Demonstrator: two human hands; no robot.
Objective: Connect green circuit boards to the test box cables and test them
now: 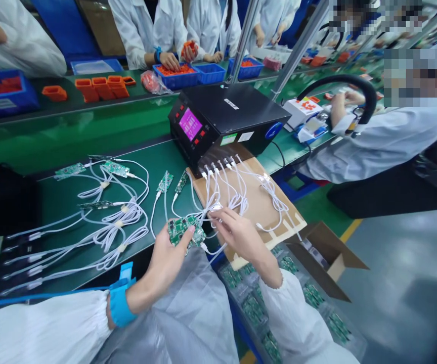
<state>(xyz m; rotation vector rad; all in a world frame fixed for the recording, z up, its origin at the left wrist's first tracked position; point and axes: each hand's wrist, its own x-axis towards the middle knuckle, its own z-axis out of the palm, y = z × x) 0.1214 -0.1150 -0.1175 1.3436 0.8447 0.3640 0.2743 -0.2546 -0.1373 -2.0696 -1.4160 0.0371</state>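
Observation:
My left hand [171,253] grips a green circuit board [184,230], thumb on top; a second board may lie against it. A white cable [213,252] is plugged in at the board's lower right edge. Just right of it, my right hand [237,232] has its fingers pinched on a white cable among the coiled cables [214,194]; the fingertips partly hide the spot. These cables run up to the front ports of a black test box [226,116] with a lit magenta screen. Two smaller boards [164,183] with cables attached lie on the green bench left of it.
Coiled white cables [118,225] and several boards [116,168] cover the left bench. Cardboard [279,212] lies under the box's cables. Below right are trays of boards [254,308] and an open carton [328,258]. Co-workers sit across the line and at right. A blue wrist strap [122,303] trails a cord.

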